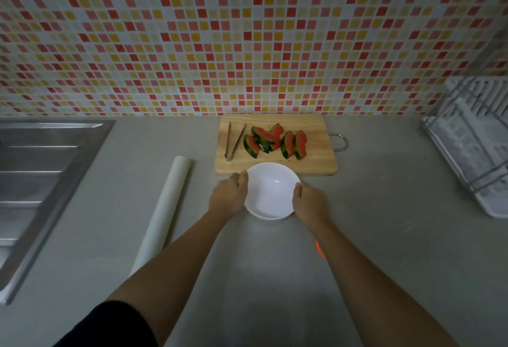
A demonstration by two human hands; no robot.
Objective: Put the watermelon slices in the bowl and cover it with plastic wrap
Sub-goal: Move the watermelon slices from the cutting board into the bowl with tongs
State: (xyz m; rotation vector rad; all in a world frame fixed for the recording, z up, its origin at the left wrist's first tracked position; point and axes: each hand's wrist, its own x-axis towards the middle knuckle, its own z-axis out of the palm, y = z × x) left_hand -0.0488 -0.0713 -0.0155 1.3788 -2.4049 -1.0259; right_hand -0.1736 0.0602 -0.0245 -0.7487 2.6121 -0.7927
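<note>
Your left hand [229,195] and right hand [309,201] hold the empty bowl [270,190] by its sides, fingers curled on its rim, right by the cutting board [316,165]. All the watermelon slices [275,140] lie on the board beside the tongs [233,140]. The plastic wrap roll [165,209] lies unused on your left. Nothing seems to block the way.

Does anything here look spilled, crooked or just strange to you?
Nothing looks spilled or broken. One oddity: a small orange glowing streak on the counter beside the right forearm; what it is, I cannot tell. The watermelon slices lie neatly on the cutting board; the bowl is upright.
</note>
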